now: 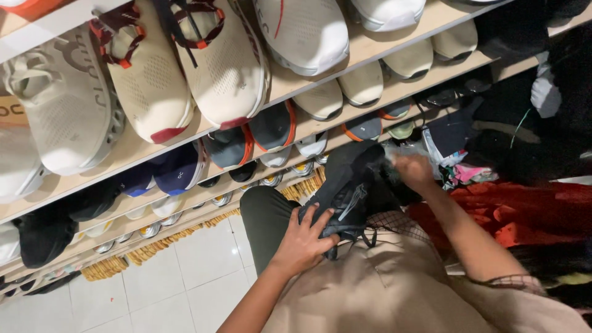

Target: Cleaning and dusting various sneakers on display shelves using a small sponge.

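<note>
A black sneaker (351, 185) rests on my lap, toe pointing away from me. My left hand (305, 240) grips its heel end, fingers spread over the black upper near the laces. My right hand (413, 169) is at the far end of the shoe, blurred, fingers closed on what looks like a pale crumpled wad at the shoe's opening; I cannot tell exactly what it is. My dark green trouser leg (265, 222) and beige shirt (382, 283) lie beneath the shoe.
Wooden shelves (135, 148) run across the left and top, holding several cream, white, navy and black sneakers. White tiled floor (172, 283) lies below. Red cloth (524, 216) and dark piled items sit at right.
</note>
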